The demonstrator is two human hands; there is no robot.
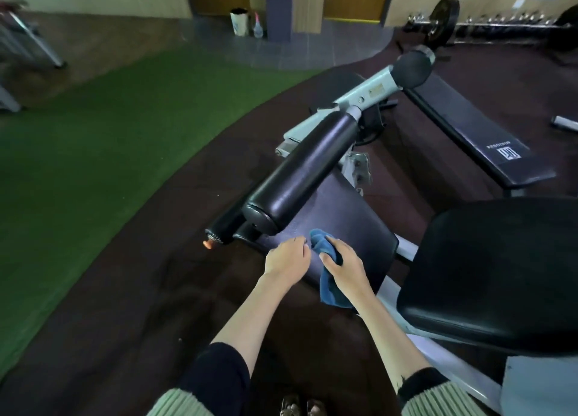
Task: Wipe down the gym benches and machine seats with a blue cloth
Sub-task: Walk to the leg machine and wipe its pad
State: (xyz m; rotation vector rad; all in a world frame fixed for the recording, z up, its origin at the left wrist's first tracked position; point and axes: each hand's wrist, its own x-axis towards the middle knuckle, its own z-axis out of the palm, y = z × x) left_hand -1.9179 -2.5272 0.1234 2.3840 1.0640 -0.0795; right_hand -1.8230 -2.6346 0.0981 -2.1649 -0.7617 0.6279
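We see the blue cloth bunched in the right hand, whose fingers are curled closed around it. One wad of the cloth sticks out ahead of the knuckles and presses on the dark pad of the machine; the rest hangs from under the palm and drapes over the pad's near edge.

Just beside the grip, on its left, we find the left hand. It holds nothing, its fingers loosely spread, and its fingertips rest on the same pad close to the cloth; hand and cloth appear just apart.

Directly ahead of the grip and slightly left lies a black padded roller, set across the far end of the pad and raised above it. Its axle runs on into a pale grey metal arm that ends in a second round black roller farther off.

To the right of the grip, and nearer to us, sits the wide black seat of the machine, carried on a grey frame. Beyond it, well apart from the grip, lies a flat black bench with a white logo at its end.

Left of the grip the dark rubber floor curves away to green turf. Far ahead stand a barbell and a pale bin.
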